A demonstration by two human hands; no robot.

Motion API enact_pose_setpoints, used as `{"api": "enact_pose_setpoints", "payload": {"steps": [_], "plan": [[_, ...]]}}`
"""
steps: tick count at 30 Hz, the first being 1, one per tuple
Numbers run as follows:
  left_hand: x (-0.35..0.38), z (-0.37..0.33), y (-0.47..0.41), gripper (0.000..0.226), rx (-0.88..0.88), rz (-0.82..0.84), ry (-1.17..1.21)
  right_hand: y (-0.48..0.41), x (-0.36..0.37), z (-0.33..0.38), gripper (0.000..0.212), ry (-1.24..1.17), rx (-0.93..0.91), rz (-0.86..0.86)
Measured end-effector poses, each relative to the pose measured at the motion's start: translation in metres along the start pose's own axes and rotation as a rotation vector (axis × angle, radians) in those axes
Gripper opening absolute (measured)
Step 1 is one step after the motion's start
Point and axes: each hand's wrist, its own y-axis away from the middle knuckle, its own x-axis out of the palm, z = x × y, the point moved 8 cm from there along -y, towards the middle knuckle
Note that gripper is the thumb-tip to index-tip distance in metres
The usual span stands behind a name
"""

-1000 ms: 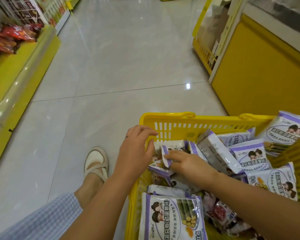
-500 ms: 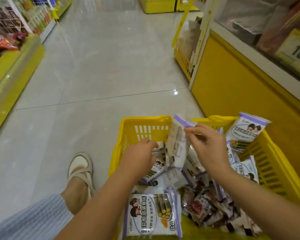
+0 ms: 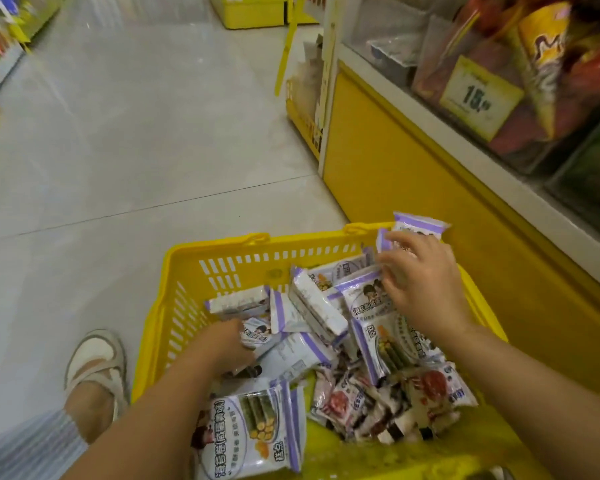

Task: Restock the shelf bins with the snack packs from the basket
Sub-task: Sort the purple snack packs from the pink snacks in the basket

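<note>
A yellow basket point(image 3: 219, 244) sits low in the near middle of the view, on the floor beside a yellow cabinet front point(image 3: 395, 174) on the right. It is piled with snack packs point(image 3: 246, 434), white with purple edges and pictures of green rolls. They lie flat, tilted and overlapping, and 1 pack point(image 3: 421, 221) leans over the far right rim. Smaller red-printed packs point(image 3: 340, 400) lie heaped in the near right part of the basket.

The left hand point(image 3: 231, 342) reaches down into the left side of the pile. Its fingers are buried among the packs, so I cannot tell whether it grips anything. The right hand point(image 3: 420, 282) hangs over the far right corner, fingers spread and bent downward, with the fingertips point(image 3: 392, 239) touching purple pack edges. Whether they pinch a pack I cannot tell.

Above the cabinet front, at the far right, clear shelf bins point(image 3: 388, 39) hold blurred red and orange wrappers, and a yellow price tag point(image 3: 478, 95) reads 15. On the pale tiled floor point(image 3: 136, 133) left of the basket is a foot in a beige sandal point(image 3: 96, 362), with blue checked fabric point(image 3: 28, 448) at the near left corner.
</note>
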Motion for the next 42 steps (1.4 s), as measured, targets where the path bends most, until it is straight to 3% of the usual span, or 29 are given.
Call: {"api": "enact_pose_setpoints", "payload": {"steps": [4,7,11,16,22,24,26,30,32,36,39,42], "plan": [[-0.008,0.004,0.010,0.077,0.029,-0.044,0.084,0.024,0.057,-0.003,0.027,-0.081,-0.018,0.447],[-0.016,0.005,0.021,0.074,0.060,-0.050,0.118,0.028,0.065,-0.010,0.035,-0.133,0.041,0.513],[-0.045,-0.003,0.038,0.071,0.098,-0.071,0.034,0.018,0.045,-0.022,0.032,-0.203,0.174,0.420],[-0.116,-0.029,0.070,0.062,0.131,-0.128,0.013,-0.004,0.000,-0.029,0.018,-0.316,0.238,0.111],[-0.148,-0.157,0.083,0.070,0.545,-0.470,-0.026,-0.015,-0.047,-0.031,0.014,-0.289,0.212,-0.203],[-0.130,-0.196,0.080,0.069,0.645,-0.572,-0.085,-0.010,-0.049,-0.036,0.015,-0.238,0.212,-0.208],[-0.110,-0.212,0.073,0.062,0.675,-0.640,-0.118,-0.004,-0.037,-0.039,0.016,-0.203,0.198,-0.105],[-0.091,-0.182,0.055,0.047,0.627,-0.649,0.111,0.021,0.022,-0.039,0.038,-0.128,0.161,0.336],[-0.094,-0.149,0.049,0.035,0.554,-0.686,0.203,0.036,0.045,-0.042,0.051,-0.077,0.184,0.474],[-0.089,-0.061,0.035,0.025,0.301,-0.704,0.243,0.037,0.054,-0.038,0.053,-0.094,0.195,0.394],[-0.070,-0.015,0.018,0.036,0.126,-0.616,0.199,0.026,0.050,-0.018,0.043,-0.162,0.132,0.266],[-0.056,-0.003,0.002,0.046,0.071,-0.550,0.103,0.017,0.052,0.019,0.037,-0.239,-0.021,0.243]]}}
